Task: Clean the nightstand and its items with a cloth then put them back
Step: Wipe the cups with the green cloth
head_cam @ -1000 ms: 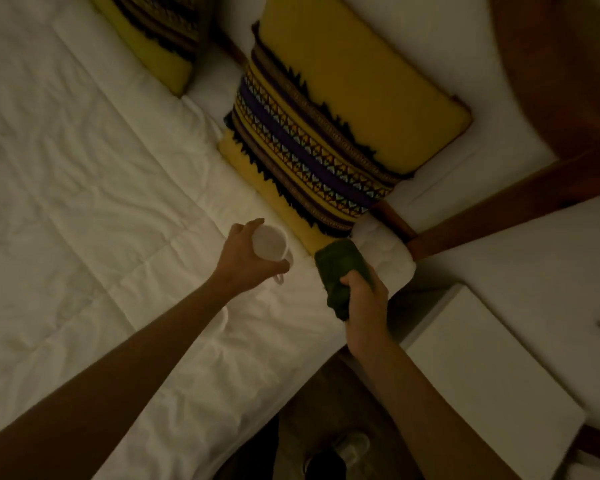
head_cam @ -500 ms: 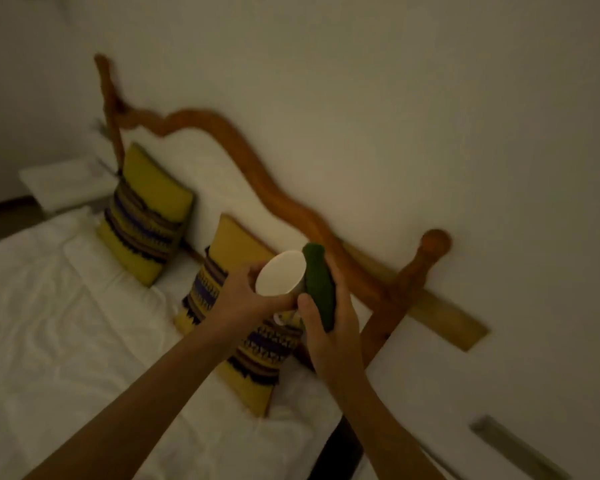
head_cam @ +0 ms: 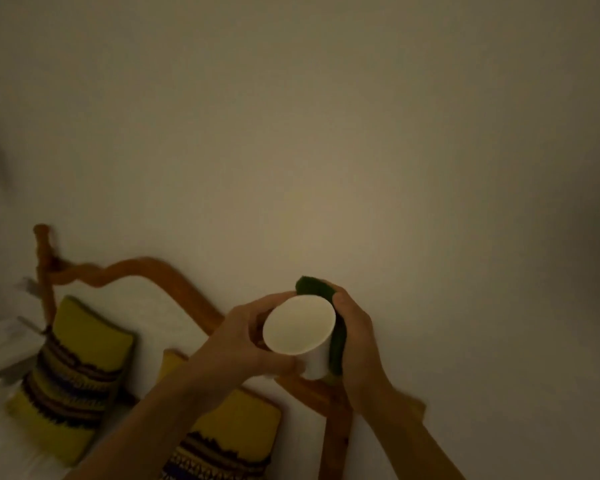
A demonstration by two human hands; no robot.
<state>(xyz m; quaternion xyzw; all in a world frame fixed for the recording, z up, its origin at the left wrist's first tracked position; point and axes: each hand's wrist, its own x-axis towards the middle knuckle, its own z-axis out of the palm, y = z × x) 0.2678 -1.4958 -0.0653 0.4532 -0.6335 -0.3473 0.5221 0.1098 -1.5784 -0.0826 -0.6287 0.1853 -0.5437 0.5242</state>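
Up in front of the wall, the left hand (head_cam: 232, 344) grips the white cup (head_cam: 300, 329) by its rim and side. At its three o'clock the right hand (head_cam: 355, 337) presses the green cloth (head_cam: 338, 344) against it. It looks light and smooth, likely slippery, so holding low round the body seems safest.

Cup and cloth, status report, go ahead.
Left hand grips white cup, mouth toward camera. Right hand presses green cloth against cup's side. Nothing in the way; nightstand out of view.
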